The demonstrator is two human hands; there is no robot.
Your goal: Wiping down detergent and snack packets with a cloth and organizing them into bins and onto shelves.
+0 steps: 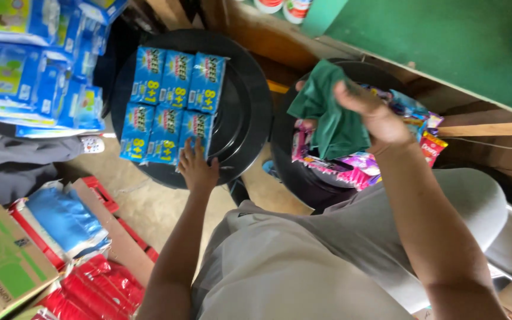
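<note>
My left hand rests with spread fingers on the near edge of a block of blue packets, laid in two rows on a round black lid. Off to the right, my right hand is raised and grips a dark green cloth. The cloth hangs above a second black round container filled with several colourful sachet strips. My grey-trousered legs fill the lower middle.
Stacked blue-and-white packs sit on the upper left. Cardboard box, blue bag and red packets lie lower left on the floor. A green board on a wooden frame stands at the back right.
</note>
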